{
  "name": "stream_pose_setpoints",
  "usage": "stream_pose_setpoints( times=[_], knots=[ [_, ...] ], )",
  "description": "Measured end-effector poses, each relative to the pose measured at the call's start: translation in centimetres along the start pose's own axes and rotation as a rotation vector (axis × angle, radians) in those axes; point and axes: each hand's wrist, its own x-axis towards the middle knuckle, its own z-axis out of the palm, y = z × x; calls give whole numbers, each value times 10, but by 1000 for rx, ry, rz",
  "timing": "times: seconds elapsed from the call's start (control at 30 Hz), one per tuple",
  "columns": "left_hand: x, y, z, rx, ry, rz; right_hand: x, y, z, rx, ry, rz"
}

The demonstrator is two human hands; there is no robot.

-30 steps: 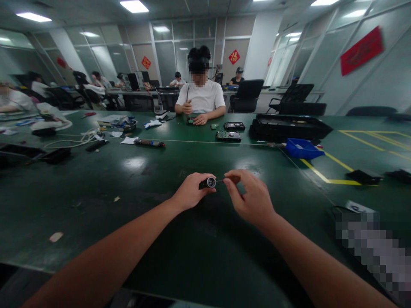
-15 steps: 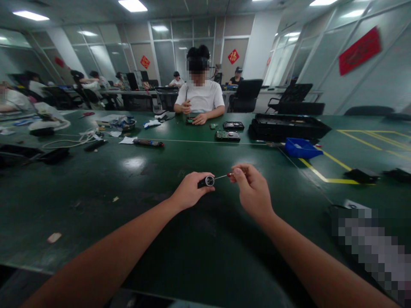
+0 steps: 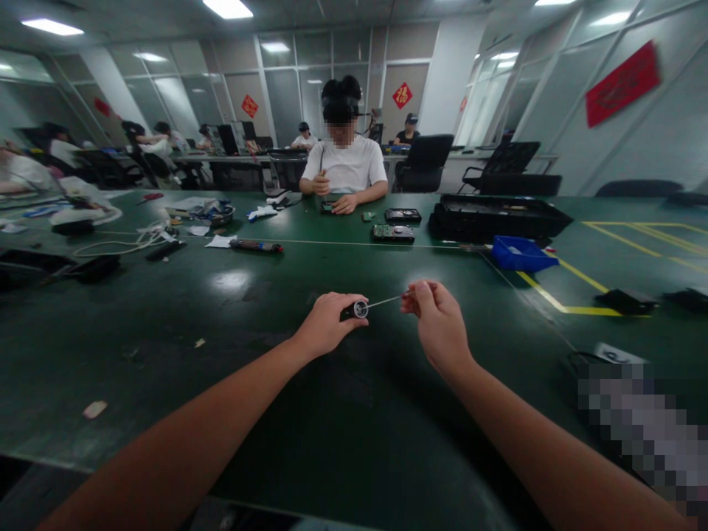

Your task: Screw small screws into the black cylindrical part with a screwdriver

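Note:
In the middle of the head view, my left hand [image 3: 325, 324] grips a small black cylinder [image 3: 361, 310] between thumb and fingers. A silvery ring with a dark centre shows on its end, turned towards me. My right hand [image 3: 439, 324] pinches a thin metal-shafted tool [image 3: 384, 301] whose grip is mostly hidden in the fingers. The shaft slants down to the left and its tip meets the ringed end of the cylinder; how deep it sits I cannot tell. Both hands are above the green table [image 3: 310, 457].
Across the table a person [image 3: 343, 166] works on a small board. Beyond my hands lie hard-drive-like parts [image 3: 392, 233], a black housing [image 3: 498, 217], a blue bin [image 3: 523, 254] and a dark, red-tipped tool [image 3: 256, 246]. White cables [image 3: 130, 245] lie at left. A power strip [image 3: 619, 354] is at right.
My right hand has moved slightly to the right, and more of the thin shaft shows between the hands. The red part near its fingers is less visible. My left hand has barely shifted.

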Motion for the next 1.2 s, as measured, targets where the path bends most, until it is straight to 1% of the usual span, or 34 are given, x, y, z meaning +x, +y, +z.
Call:
stream_pose_setpoints(
  times=[0.17,0.3,0.43,0.5,0.57,0.67,0.73,0.8,0.93,1.03,1.07,1.1,1.13,1.2],
  knots=[
    [-2,2,1,-5,4,5,-7,-9,2,-220,-44,-114],
    [-3,1,1,-2,13,1,-11,-18,1,-342,-77,-214],
    [-3,1,1,-24,18,18,-13,-24,-2,-555,-63,-316],
    [-2,1,2,-28,19,19,-14,-24,-3,-572,-86,-377],
    [-2,0,3,-28,21,25,-15,-25,-3,-543,-142,-439],
    [-2,0,4,-28,11,45,-17,-27,-2,-546,-224,-473],
    [-2,0,4,-25,-4,55,-18,-28,-2,-565,-240,-447],
    [-2,1,3,-21,-2,48,-19,-28,0,-495,-214,-377],
    [-2,3,0,-19,29,17,-13,-19,3,-109,-118,-130],
    [-1,3,-2,-2,52,69,-3,-9,5,200,-66,97],
    [0,2,-2,10,55,84,0,-6,5,272,-57,173],
    [0,1,-3,20,52,89,2,-3,5,306,-41,225],
    [1,0,-3,30,44,84,4,-1,4,305,-18,243],
    [2,-1,-2,35,33,67,6,3,3,250,22,219]
  ],
)
